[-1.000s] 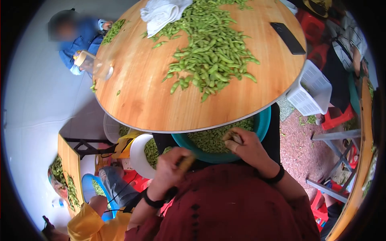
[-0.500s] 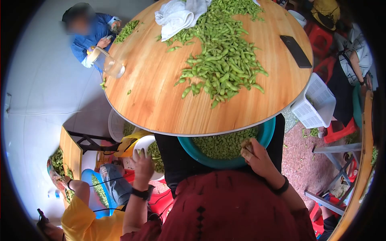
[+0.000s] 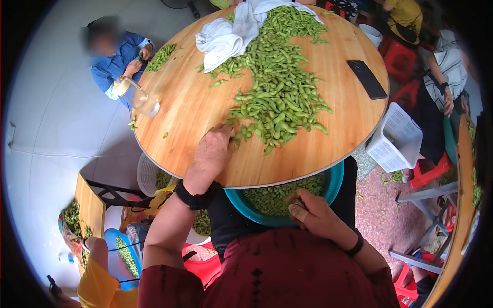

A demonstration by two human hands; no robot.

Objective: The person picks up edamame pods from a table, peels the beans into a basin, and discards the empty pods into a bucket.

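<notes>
My left hand [image 3: 213, 149] rests on the round wooden table [image 3: 185, 108], at the near left edge of a pile of green edamame pods [image 3: 280, 97]. Its fingers are curled together at a pod, partly hidden by the hand itself. Below the table edge, my right hand [image 3: 312, 211] is closed over the rim of a teal basin [image 3: 336, 179]. Brownish coverings show on its thumb and fingertip, and what it grips, if anything, is hidden. Shelled green beans [image 3: 269, 197] fill the basin on my lap.
A white cloth [image 3: 226, 41] lies by the pods; a black phone [image 3: 366, 79] and a clear pitcher [image 3: 138, 100] are on the table. A white basket [image 3: 394, 138] stands at right. A person in blue [image 3: 115, 61] sits at left, another in yellow [image 3: 105, 280] below.
My left hand has moved from beside the white bucket below the table up to the pods, its spread fingers now curled. My right hand has shifted slightly left and down.
</notes>
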